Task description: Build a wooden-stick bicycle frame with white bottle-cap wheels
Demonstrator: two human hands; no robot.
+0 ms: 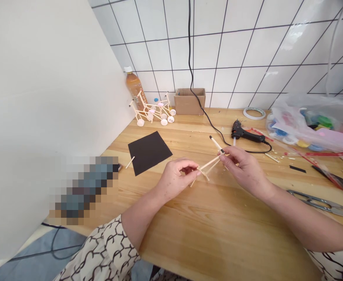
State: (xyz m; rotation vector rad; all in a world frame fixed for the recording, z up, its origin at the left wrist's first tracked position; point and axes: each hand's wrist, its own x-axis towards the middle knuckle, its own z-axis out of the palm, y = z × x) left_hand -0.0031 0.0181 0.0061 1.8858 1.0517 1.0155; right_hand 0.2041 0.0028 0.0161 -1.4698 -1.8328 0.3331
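The stick frame [209,162] is at mid-view: the left hand [177,175] pinches its eight-o'clock end, the right hand [246,168] its two-o'clock end — light, even pressure should keep it from twisting. Beyond, toward two o'clock, lies the glue gun [245,135].

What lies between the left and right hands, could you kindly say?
In the head view, the stick frame spans the gap, held by the left hand and the right hand.

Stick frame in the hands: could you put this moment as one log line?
left hand: holds stick frame; right hand: holds stick frame; black sheet: on table; glue gun: on table
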